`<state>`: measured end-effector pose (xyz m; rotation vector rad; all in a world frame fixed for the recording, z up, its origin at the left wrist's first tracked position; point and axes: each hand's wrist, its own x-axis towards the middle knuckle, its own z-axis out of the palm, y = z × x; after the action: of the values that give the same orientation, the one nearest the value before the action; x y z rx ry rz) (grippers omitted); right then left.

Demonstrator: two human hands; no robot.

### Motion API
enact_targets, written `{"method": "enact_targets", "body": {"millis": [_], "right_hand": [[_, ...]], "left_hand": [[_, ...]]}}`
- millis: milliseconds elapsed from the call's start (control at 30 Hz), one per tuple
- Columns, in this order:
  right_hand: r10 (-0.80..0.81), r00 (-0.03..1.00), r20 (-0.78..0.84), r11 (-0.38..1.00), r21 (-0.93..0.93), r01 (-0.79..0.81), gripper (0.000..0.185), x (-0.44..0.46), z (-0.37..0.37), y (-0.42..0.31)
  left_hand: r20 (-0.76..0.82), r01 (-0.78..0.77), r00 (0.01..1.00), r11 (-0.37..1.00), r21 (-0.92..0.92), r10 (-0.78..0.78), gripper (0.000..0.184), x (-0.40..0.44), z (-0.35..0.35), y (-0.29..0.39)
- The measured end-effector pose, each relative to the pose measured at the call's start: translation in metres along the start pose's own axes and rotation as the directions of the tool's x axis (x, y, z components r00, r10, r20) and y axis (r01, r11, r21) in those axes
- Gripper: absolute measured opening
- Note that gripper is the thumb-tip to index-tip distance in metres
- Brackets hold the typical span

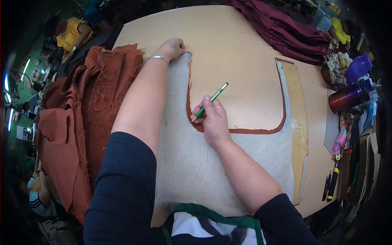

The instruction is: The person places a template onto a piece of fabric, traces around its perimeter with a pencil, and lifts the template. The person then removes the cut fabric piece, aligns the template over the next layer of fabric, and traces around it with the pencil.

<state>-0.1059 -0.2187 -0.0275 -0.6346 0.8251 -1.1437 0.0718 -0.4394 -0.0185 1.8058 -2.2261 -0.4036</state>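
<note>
My right hand [213, 122] grips a green pencil [211, 100], its lower tip at the curved inner edge of a large grey U-shaped pattern sheet [183, 163]. Rust-brown cloth [257, 131] shows as a narrow strip along the inside of that edge. At the far left tip of the sheet is my left hand [173, 48], its fingers curled and closed at the corner. What those fingers hold, if anything, is hidden. A bangle circles the left wrist.
Stacked rust-brown cloth [98, 85] lies left of my left arm. Maroon cloth [281, 32] covers the far right of the table [220, 32]. A dark tumbler [347, 98], a purple container [359, 67] and a yellow-black cutter [333, 183] are at right. Other people sit at left.
</note>
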Motion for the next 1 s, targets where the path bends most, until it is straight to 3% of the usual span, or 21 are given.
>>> {"method": "enact_targets", "body": {"millis": [100,233,533,833,1000], "right_hand": [[-0.022,1.000,0.001,1.000,-0.013,0.022,0.029,0.001,0.000,0.003],[0.018,0.999,0.036,0.999,-0.041,-0.017,0.028,0.001,-0.002,0.001],[-0.010,0.999,0.052,0.996,-0.090,0.015,0.027,0.003,-0.002,0.003],[0.004,0.998,0.059,0.997,-0.080,0.001,0.028,0.002,-0.002,0.003],[-0.003,0.998,0.066,0.995,-0.097,0.009,0.029,0.002,-0.002,0.000]], "left_hand": [[0.160,-0.040,0.987,0.998,0.049,0.032,0.009,0.005,-0.010,0.009],[0.219,-0.023,0.976,0.981,0.194,-0.020,0.010,0.003,-0.015,0.022],[0.218,-0.137,0.974,0.935,0.326,0.066,0.012,0.007,-0.012,0.021],[0.240,-0.118,0.970,0.937,0.328,0.038,0.012,0.009,-0.015,0.036],[0.220,-0.186,0.970,0.901,0.393,0.104,0.012,0.011,-0.011,0.024]]}}
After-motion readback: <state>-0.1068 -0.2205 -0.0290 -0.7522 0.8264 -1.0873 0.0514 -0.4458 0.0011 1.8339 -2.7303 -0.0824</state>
